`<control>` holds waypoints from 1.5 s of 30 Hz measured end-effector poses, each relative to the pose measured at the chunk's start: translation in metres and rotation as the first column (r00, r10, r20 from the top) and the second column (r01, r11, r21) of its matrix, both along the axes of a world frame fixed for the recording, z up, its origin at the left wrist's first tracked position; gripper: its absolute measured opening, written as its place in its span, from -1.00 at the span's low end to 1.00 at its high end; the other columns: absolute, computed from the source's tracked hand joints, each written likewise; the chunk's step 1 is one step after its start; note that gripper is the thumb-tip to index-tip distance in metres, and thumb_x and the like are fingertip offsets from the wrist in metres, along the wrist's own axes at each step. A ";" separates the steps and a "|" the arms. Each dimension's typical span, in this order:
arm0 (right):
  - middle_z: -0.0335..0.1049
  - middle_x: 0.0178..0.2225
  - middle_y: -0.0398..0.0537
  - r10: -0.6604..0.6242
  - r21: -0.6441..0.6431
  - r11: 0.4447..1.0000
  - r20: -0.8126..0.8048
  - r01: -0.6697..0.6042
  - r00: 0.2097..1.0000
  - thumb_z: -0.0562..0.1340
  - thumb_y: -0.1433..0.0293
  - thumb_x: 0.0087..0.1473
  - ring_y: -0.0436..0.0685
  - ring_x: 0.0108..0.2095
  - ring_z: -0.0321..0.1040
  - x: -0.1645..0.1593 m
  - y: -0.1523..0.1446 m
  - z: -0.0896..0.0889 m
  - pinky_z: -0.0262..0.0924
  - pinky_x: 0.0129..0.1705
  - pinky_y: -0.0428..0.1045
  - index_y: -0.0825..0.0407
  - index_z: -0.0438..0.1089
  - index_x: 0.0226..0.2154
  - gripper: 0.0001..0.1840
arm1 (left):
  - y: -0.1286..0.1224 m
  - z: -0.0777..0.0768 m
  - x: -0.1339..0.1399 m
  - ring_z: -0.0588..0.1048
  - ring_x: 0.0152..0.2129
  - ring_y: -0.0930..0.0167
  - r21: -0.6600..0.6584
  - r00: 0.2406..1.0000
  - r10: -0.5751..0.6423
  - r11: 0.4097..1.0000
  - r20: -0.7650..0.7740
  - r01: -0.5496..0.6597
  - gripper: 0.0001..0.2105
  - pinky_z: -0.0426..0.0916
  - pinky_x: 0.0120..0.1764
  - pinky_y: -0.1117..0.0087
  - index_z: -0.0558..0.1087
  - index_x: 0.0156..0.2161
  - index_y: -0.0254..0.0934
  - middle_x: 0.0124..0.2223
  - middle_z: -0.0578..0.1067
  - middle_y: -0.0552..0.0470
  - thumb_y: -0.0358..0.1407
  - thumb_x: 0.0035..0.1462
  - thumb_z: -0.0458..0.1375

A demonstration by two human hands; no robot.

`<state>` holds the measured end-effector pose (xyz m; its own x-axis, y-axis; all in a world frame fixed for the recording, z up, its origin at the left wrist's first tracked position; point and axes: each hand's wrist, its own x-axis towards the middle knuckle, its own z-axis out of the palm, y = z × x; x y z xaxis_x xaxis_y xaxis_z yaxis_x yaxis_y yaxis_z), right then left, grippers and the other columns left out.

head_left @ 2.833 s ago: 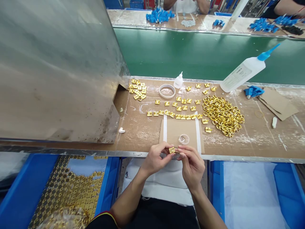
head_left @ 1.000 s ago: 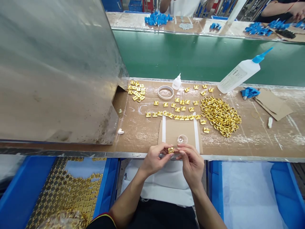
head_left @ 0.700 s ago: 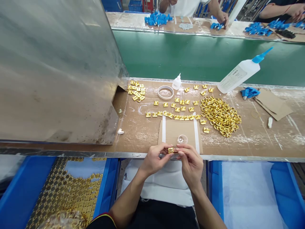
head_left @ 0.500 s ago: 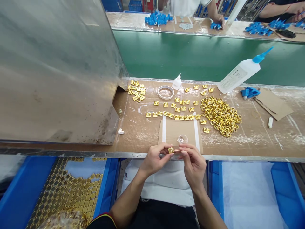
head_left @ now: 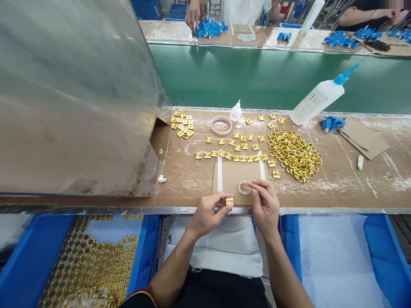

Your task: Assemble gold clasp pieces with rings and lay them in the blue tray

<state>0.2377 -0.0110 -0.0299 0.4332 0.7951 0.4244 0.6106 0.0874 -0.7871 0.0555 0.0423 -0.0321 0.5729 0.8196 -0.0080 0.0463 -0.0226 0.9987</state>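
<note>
My left hand (head_left: 208,214) pinches a small square gold-coloured piece (head_left: 229,201) at the table's front edge. Its raised face is turned up. My right hand (head_left: 266,206) is closed on a thin stick (head_left: 249,188), whose tip is over or in a small clear round dish (head_left: 240,191); whether it touches the bottom I cannot tell. That dish rests on a cardboard pad (head_left: 233,173) with white tape strips along both sides. Beyond the pad, similar gold pieces (head_left: 236,158) stand in a row, with several more scattered behind. A heap of gold rings (head_left: 294,155) lies to the right.
A metal housing (head_left: 77,102) blocks the left. Toward the back are a tape roll (head_left: 221,131), a small white bottle (head_left: 235,112) and a large tilted bottle (head_left: 316,102). Blue bins (head_left: 148,252) flank my lap. Across the green belt (head_left: 257,77), a person's hand touches blue parts (head_left: 210,28).
My right hand has moved the stick away from the gold piece, up and right to the dish. My left hand keeps its piece in nearly the same place.
</note>
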 end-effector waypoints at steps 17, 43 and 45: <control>0.54 -0.29 -0.02 -0.031 0.033 0.999 -0.008 0.031 0.999 0.26 0.35 0.26 0.17 -0.27 0.51 -0.001 -0.002 0.000 0.46 -0.27 0.06 -0.08 0.59 -0.29 -0.84 | 0.001 -0.001 -0.001 0.57 -0.54 0.44 0.002 1.000 -0.003 1.000 -0.023 0.003 -0.74 0.51 -0.43 0.48 0.56 -0.08 -0.36 -0.38 0.59 -0.03 -0.23 0.20 0.25; 0.59 -0.32 -0.05 -0.008 0.082 0.996 -0.408 0.046 0.913 0.25 0.33 0.32 0.04 -0.48 0.49 -0.031 -0.029 0.016 0.44 -0.44 -0.06 -0.01 0.52 -0.24 -0.86 | -0.001 -0.005 0.001 0.57 -0.57 0.46 0.222 0.994 0.045 0.975 -0.103 -0.021 -0.83 0.44 -0.49 0.52 0.53 -0.11 -0.33 -0.39 0.61 0.01 -0.34 0.20 0.24; 0.60 -0.29 -0.05 0.028 0.080 0.997 -0.397 0.004 0.918 0.24 0.38 0.32 0.04 -0.46 0.50 -0.036 -0.032 0.013 0.44 -0.43 -0.06 -0.03 0.52 -0.22 -0.88 | -0.001 -0.005 0.001 0.56 -0.58 0.46 0.215 0.994 0.042 0.977 -0.098 -0.020 -0.83 0.44 -0.50 0.52 0.53 -0.10 -0.33 -0.40 0.61 0.02 -0.34 0.20 0.25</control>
